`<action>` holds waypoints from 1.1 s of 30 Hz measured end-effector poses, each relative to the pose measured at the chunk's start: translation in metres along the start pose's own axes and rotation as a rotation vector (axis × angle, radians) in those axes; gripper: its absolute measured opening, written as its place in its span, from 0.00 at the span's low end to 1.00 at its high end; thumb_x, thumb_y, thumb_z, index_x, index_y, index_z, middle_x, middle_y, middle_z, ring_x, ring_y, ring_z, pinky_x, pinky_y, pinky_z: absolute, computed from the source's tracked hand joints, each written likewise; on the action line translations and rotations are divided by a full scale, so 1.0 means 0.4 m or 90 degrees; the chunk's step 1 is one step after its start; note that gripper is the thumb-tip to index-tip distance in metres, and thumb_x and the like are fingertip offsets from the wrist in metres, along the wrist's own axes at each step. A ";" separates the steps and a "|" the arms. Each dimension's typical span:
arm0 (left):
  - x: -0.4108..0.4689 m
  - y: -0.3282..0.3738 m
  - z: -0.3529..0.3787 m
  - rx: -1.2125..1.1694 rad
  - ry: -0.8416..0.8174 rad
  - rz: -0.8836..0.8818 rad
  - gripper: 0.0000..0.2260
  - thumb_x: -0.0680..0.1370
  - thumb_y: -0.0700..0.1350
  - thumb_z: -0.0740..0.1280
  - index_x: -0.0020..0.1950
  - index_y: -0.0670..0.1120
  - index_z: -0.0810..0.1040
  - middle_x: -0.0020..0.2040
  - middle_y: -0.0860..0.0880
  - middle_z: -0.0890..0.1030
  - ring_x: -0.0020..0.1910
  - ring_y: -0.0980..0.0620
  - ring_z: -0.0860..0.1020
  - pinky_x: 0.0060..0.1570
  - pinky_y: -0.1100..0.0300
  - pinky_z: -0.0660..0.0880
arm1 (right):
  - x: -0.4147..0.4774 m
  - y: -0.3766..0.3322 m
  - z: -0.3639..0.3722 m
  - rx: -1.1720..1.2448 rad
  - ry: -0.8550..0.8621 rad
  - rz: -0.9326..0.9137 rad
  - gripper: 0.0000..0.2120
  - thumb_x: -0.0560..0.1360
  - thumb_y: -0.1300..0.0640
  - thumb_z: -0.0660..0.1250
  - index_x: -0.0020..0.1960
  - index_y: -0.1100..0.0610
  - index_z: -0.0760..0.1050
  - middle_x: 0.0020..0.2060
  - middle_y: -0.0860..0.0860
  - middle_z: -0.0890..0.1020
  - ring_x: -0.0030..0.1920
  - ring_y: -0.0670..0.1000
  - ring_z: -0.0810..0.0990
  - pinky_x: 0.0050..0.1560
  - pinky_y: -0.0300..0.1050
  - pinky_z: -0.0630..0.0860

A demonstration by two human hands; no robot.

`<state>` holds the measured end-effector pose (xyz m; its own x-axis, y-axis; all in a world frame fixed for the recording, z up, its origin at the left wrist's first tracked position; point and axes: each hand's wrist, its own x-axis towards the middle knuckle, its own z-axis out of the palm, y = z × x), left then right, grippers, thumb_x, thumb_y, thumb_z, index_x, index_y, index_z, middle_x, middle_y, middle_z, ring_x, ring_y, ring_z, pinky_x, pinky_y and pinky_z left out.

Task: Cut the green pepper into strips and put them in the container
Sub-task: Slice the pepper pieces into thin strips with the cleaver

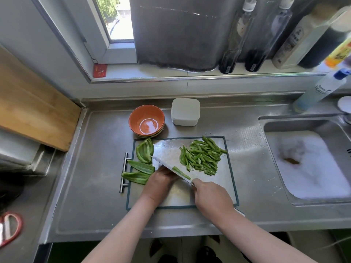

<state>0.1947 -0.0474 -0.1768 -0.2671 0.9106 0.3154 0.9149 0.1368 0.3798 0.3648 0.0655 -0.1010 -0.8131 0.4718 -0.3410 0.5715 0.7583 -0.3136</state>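
The knife [164, 165] is gripped at its handle by the right hand [210, 196]. The left hand [161, 180] is set against the blade at frame centre — its fingertips are hidden, so its hold cannot be told. Cut strips [203, 154] are heaped at the cutting board's [230, 168] upper right; uncut pieces [141, 167] lie at its left edge. The pepper is judged light, crisp and waxy-skinned — best pinned flat, then gathered loosely for the white container [185, 112] above the board.
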 end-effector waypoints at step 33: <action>-0.013 -0.024 0.031 -0.070 -0.001 -0.064 0.08 0.75 0.46 0.67 0.45 0.49 0.87 0.46 0.52 0.85 0.50 0.51 0.79 0.40 0.58 0.78 | 0.046 0.028 0.009 0.026 -0.050 0.048 0.05 0.80 0.59 0.56 0.51 0.54 0.71 0.35 0.50 0.71 0.36 0.56 0.71 0.28 0.46 0.58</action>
<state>0.1912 -0.0485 -0.1930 -0.3556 0.8952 0.2688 0.8443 0.1843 0.5031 0.3567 0.0813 -0.1139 -0.7577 0.4880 -0.4333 0.6356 0.7024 -0.3204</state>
